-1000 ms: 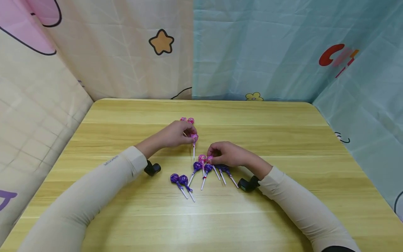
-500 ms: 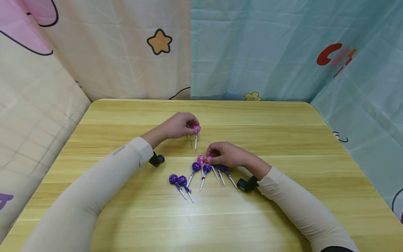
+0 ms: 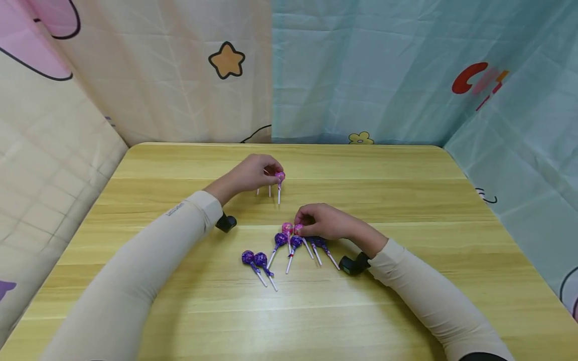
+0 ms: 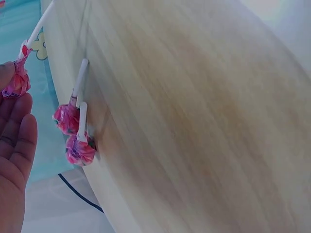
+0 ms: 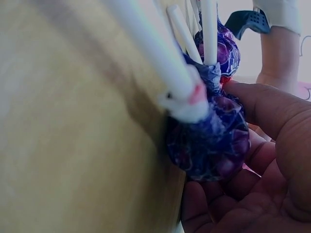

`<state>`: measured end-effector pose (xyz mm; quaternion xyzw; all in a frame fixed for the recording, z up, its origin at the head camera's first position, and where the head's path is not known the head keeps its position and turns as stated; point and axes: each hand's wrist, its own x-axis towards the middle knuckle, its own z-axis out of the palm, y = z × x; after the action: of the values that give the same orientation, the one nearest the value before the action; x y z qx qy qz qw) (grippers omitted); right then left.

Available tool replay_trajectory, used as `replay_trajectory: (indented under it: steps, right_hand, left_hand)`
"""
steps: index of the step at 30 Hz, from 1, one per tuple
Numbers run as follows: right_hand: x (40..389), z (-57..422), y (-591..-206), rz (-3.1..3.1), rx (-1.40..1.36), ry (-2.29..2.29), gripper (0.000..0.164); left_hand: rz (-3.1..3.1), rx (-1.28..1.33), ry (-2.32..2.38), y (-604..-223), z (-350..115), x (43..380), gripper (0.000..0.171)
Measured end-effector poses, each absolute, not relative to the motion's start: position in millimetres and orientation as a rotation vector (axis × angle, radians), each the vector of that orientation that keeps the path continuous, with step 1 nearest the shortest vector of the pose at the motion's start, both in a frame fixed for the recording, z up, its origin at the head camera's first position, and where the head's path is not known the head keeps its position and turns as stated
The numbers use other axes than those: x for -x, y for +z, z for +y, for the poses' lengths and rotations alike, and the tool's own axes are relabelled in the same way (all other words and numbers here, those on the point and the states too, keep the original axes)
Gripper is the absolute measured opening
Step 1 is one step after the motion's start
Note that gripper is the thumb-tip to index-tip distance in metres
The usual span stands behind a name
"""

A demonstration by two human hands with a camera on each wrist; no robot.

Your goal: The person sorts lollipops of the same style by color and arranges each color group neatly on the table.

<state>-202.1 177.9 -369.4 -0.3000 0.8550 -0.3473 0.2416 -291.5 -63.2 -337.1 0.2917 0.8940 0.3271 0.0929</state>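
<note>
My left hand (image 3: 254, 173) pinches a pink-wrapped lollipop (image 3: 280, 176) by its head, over the far part of the table. In the left wrist view, this lollipop (image 4: 17, 83) is off the wood, while two pink lollipops (image 4: 67, 119) lie close together on the table near its edge. The head view shows just their sticks below that hand. Nearer the middle, my right hand (image 3: 329, 223) holds another pink lollipop (image 3: 298, 229) between thumb and fingers. Beside it lie a pink lollipop (image 3: 287, 228) and several purple ones (image 3: 280, 239). A purple lollipop (image 5: 209, 141) fills the right wrist view, partly covering the fingers.
Two purple lollipops (image 3: 260, 259) lie apart, nearer the front left. The wooden table (image 3: 384, 195) meets patterned curtains (image 3: 361, 65) at the back and sides. Black wrist cameras (image 3: 354, 264) hang below both sleeves, close to the tabletop.
My left hand has carried its pink lollipop away from me to the two pink ones at the back. The right hand has stayed in place at the group.
</note>
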Motion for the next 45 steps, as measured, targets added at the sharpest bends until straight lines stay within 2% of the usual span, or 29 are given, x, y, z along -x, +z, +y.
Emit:
replay_trajectory:
  steps: [29, 45]
  right_hand:
    - [201, 176, -370, 2.336, 0.828, -0.960, 0.006]
    - [203, 180, -374, 2.350, 0.845, -0.965, 0.006]
  left_hand:
    - [2.644, -0.774, 0.906, -345, -56, 319, 0.016]
    - [2.610, -0.819, 0.928, -350, -50, 333, 0.018]
